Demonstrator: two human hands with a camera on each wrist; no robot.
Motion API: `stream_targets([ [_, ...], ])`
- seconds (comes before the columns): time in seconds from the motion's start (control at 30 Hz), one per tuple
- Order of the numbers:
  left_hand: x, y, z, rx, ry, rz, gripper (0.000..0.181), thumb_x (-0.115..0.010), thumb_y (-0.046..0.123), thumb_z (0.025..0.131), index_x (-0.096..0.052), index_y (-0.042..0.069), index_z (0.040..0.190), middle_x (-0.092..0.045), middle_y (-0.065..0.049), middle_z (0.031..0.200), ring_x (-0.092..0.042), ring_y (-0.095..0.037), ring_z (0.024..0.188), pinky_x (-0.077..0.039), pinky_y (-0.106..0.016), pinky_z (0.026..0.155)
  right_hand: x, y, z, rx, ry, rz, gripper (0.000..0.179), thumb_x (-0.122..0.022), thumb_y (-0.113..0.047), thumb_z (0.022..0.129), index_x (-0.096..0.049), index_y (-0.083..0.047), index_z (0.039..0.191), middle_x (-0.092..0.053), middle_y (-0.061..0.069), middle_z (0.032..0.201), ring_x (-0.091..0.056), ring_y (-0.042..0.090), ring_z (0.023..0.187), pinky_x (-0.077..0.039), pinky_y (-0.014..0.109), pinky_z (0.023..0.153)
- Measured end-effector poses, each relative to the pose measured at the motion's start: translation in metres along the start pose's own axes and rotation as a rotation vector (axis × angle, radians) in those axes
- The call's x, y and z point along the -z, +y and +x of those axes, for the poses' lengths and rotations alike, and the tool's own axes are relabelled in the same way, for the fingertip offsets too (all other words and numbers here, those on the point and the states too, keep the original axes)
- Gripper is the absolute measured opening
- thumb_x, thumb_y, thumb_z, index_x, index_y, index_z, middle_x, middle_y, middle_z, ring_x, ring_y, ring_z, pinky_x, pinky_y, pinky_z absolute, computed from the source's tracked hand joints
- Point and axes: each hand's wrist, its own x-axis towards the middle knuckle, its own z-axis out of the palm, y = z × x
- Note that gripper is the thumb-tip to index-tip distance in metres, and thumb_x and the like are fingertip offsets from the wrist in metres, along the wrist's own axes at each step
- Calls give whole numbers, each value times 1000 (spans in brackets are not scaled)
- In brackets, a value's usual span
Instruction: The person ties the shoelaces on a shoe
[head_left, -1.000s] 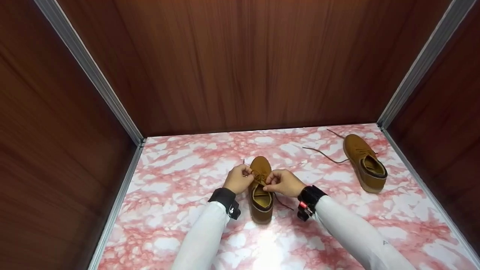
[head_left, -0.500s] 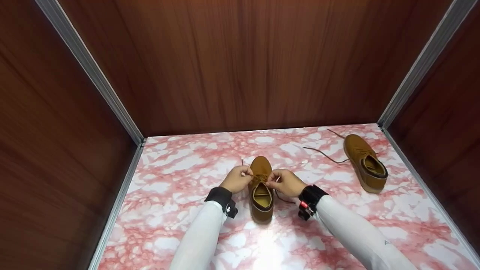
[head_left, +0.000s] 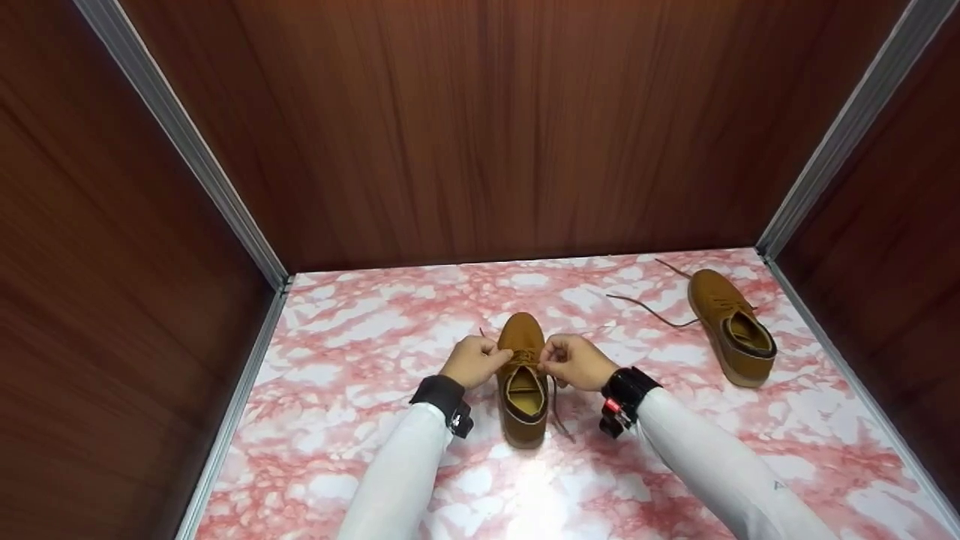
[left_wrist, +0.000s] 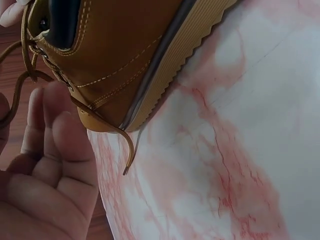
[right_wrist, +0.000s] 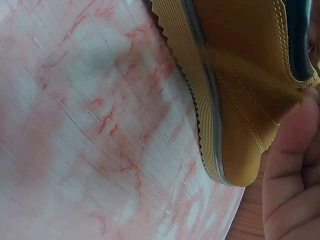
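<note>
A tan lace-up shoe (head_left: 523,433) stands upright on the marbled surface, toe facing away. My left hand (head_left: 474,362) is at the left side of its lacing, thumb and fingers bent around a shoelace; in the left wrist view the brown lace (left_wrist: 18,95) loops toward the thumb. Another free end of lace (left_wrist: 133,152) hangs down the shoe's side. At the right side of the lacing, my right hand (head_left: 579,364) pinches the lace between thumb and fingertip. A lace length (head_left: 556,409) trails below it. The right wrist view shows the lace only as a blur.
A matching tan shoe (head_left: 712,296) stands at the right, its loose lace (head_left: 649,309) spread to its left. Dark wood-look panels (head_left: 480,135) with grey metal edging (head_left: 191,142) enclose the pink-and-white marbled surface (head_left: 360,465) on three sides.
My right hand has drawn slightly to the right from the lacing. The lace tail beneath it has swung downward. My left thumb now lies against the shoe's lacing. The second shoe has not moved.
</note>
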Motion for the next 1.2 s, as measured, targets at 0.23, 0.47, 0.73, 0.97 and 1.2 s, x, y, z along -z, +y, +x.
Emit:
stream_targets([
  [0.23,0,-1,-1,25,-15,-18,39,-79,23,91,-53,18,62,-60,10,61,-56,-6,58,-43,-20,56,4,1,0,14,8,-68,10,-70,-11,98,-75,-6,104,-73,8,92,-55,8,57,-49,21,51],
  [0.47,0,0,-1,73,-82,-184,26,-83,14,90,-62,1,99,-72,-5,70,-69,-13,60,-58,-26,58,10,2,-1,0,18,-53,6,-68,-8,99,-72,-4,98,-73,17,93,-55,8,53,-49,21,48],
  [0.73,0,-1,-2,70,-120,-192,25,-85,16,88,-75,1,107,-75,-2,76,-77,-39,82,-65,-42,71,11,2,0,-1,19,-28,4,-68,-5,97,-71,-2,97,-71,21,89,-63,17,60,-61,38,58],
  [0.97,-3,-1,-2,50,-95,-116,20,-85,17,87,-78,4,99,-80,-9,87,-68,-10,68,-52,-18,61,7,2,2,10,27,-14,8,-72,-10,98,-71,-2,95,-72,26,92,-61,10,58,-61,39,60],
  [1.2,-8,0,-1,56,-86,-103,23,-86,23,87,-77,6,99,-78,-4,86,-62,-4,65,-52,-17,62,1,1,8,-1,79,-23,7,-71,-9,98,-70,-4,93,-71,14,83,-60,10,56,-51,20,52],
])
